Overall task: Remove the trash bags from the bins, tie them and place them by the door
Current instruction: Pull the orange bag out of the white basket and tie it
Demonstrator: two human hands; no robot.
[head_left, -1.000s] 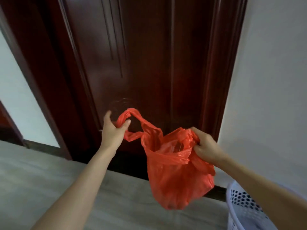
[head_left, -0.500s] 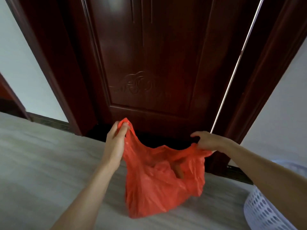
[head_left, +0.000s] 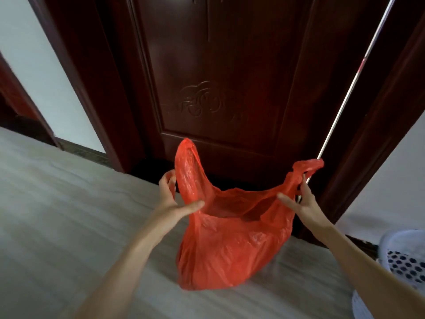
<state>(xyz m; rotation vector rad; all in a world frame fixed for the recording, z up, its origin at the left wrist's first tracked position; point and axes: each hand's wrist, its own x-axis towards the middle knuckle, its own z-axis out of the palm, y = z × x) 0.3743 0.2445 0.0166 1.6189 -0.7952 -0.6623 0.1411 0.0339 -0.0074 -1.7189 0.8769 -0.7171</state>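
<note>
The left hand (head_left: 171,199) is spread, its fingers (head_left: 169,180) loose beside the bag's left handle and the thumb touching the plastic, gripping nothing. The red trash bag (head_left: 230,245) sits on the floor (head_left: 69,215) just before the dark door (head_left: 218,77), mouth gaping, both handles standing untied. The right hand (head_left: 301,203) is likewise open, fingers straight by the right handle. A white bin (head_left: 400,261) stands at the far right. Removal and carrying look done; tying evidently remains.
</note>
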